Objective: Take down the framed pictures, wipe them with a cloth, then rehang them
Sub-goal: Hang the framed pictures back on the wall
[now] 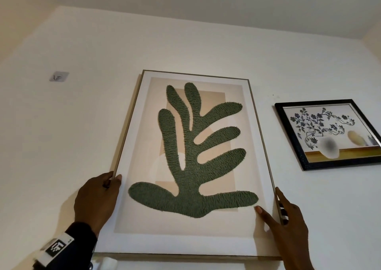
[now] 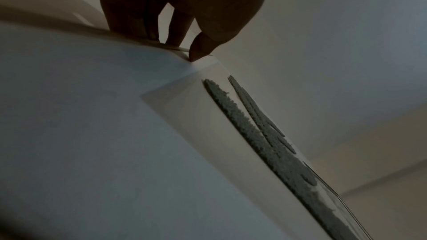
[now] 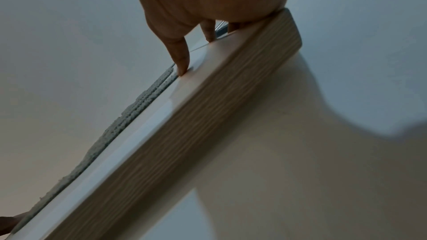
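You hold the large framed picture (image 1: 189, 162) up against the white wall (image 1: 61, 146), tilted so its top leans left: a thin, pale wood-grain frame, a broad white mat, and a fuzzy, looped green leaf shape with rounded lobes on beige blocks. Your left hand (image 1: 94, 199) grips its left edge, thumb on the front and fingers curled behind; your right hand (image 1: 288, 224) grips the right edge the same way, thumb pressed on the mat. Only the right wrist view shows the frame's deep side with its ridged grain; the left wrist view shows the raised pile of the leaf edge-on. To the right hangs a smaller black-framed floral picture (image 1: 329, 133), glossy and reflective. Upper left on the wall sits a small square adhesive hook (image 1: 58, 76).
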